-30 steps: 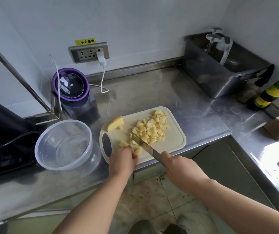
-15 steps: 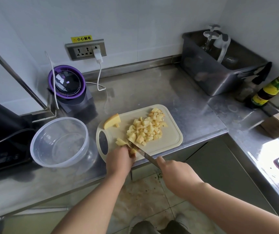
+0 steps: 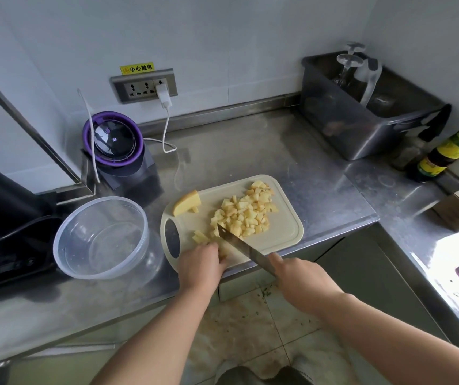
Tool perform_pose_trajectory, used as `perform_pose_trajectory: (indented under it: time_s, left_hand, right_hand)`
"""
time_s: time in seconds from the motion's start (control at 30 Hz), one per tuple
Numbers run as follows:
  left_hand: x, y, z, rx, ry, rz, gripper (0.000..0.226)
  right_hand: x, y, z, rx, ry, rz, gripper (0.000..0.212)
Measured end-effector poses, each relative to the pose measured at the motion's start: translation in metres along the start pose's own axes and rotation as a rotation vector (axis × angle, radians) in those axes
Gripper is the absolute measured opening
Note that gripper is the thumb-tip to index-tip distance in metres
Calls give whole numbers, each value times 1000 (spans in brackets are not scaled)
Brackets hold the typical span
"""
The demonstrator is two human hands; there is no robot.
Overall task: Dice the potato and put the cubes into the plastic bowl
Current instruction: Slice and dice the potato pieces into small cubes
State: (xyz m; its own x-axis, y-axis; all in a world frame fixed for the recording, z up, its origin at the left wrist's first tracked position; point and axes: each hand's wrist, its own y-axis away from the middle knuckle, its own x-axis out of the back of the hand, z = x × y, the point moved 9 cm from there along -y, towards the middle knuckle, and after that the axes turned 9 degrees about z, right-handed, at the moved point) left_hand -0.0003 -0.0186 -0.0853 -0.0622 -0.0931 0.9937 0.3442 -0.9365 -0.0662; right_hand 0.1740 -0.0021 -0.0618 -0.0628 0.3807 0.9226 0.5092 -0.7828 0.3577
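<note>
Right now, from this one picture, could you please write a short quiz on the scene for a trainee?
1. True or false: the plastic bowl holds no potato cubes yet.
2. Which hand grips the knife? A. left B. right C. neither
3. Fill in: the big potato wedge lies on the ___.
Key: 1. true. 2. B, the right hand; the left hand holds a potato piece. 3. cutting board.

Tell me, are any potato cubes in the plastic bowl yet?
No, the plastic bowl holds no cubes; the potato cubes lie piled on the cutting board.
</note>
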Motion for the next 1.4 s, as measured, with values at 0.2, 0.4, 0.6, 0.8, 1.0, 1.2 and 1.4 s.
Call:
perform_pose_trajectory:
  time_s: [0.2, 0.4, 0.6, 0.8, 1.0, 1.2, 1.4]
  left_hand:
    - [8, -7, 8, -26, 40, 29, 34]
    - [14, -25, -42, -40, 266, 29, 40]
    - [-5, -39, -33, -300, 26, -256, 41]
    - [-8, -44, -25, -404, -129, -317, 28]
    - [-7, -32, -40, -213, -92, -242, 34]
    - [-11, -21, -51, -59, 129, -243, 30]
    - [-14, -16, -55, 38, 227, -216, 21]
  right_hand:
    - [10, -2, 6, 7, -1, 26, 20]
    - [16, -2, -1, 36, -45, 25, 18]
    - [19, -3, -8, 69, -67, 27, 14]
    - [19, -3, -7, 88, -90, 34, 5]
    - [4, 2, -15, 122, -73, -6, 16]
    - [-9, -11, -12, 88, -22, -40, 20]
    - [-1, -36, -12, 58, -13, 10, 13]
